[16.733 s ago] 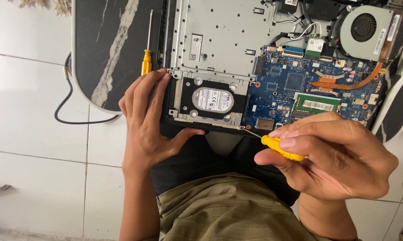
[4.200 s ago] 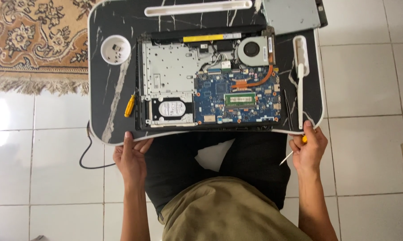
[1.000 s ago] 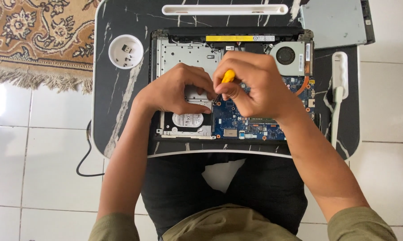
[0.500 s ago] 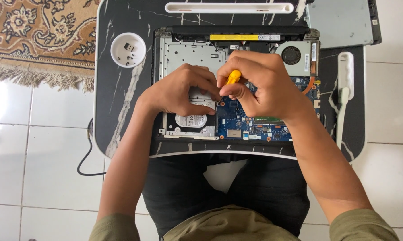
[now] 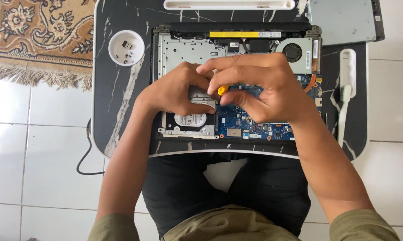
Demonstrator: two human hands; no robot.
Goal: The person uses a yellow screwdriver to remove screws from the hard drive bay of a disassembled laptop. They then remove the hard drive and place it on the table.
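An opened laptop lies bottom-up on a black marble-patterned lap table, its blue circuit board, fan and silver hard drive exposed. My left hand rests on the metal frame just above the hard drive, fingers curled against it. My right hand is closed around a small yellow-handled screwdriver, held upright over the board beside the drive. The screwdriver's tip is hidden by my fingers.
A white round cup with small screws sits at the table's left. A white tool lies at the right edge, a grey cover panel at back right, a white tray at the back. A patterned rug and a black cable are on the tiled floor.
Both hands came from the table's near edge up onto the laptop. Over the last second they stay over the drive area, with the right hand's fingers shifting slightly around the screwdriver.
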